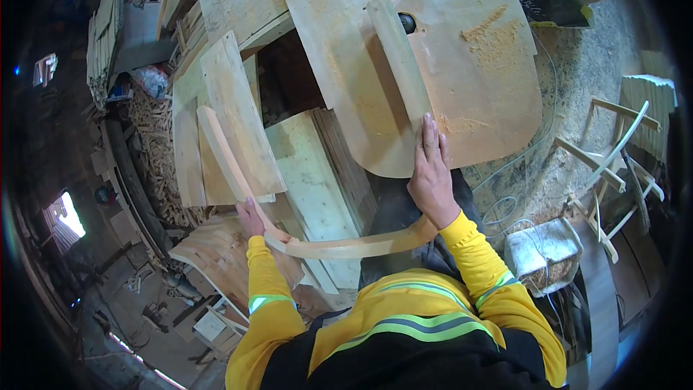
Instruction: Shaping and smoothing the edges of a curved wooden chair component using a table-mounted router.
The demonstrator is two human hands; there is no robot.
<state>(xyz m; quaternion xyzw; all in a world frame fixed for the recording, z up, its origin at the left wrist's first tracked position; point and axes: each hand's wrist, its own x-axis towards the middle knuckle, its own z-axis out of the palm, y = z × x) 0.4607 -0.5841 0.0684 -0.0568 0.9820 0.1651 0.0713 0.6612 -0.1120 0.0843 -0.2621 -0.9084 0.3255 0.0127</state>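
Observation:
A long U-shaped wooden rail (pixel 361 248) bends around in front of my body. My left hand (pixel 251 217) is closed around its left side, near the bend. On the right side, my right hand (pixel 433 173) holds the rail from above, its fingers straight and together along the wood; the palm hides part of the rail there. The rail's right arm stretches away over a pale, rounded wooden board (pixel 498 94) dusted with sawdust, close to a dark round part (pixel 407 23) in a hole. Its left arm passes over a wooden panel (pixel 234 101).
Wood offcuts (pixel 155 144) are heaped at the left, near stacked boards (pixel 108 36). A sawdust-filled white container (pixel 543 249) stands at the right, beside several slim wooden frames (pixel 606 152). A thin cable (pixel 498 206) loops across the floor. Curved wooden sheets (pixel 216 253) lie at the lower left.

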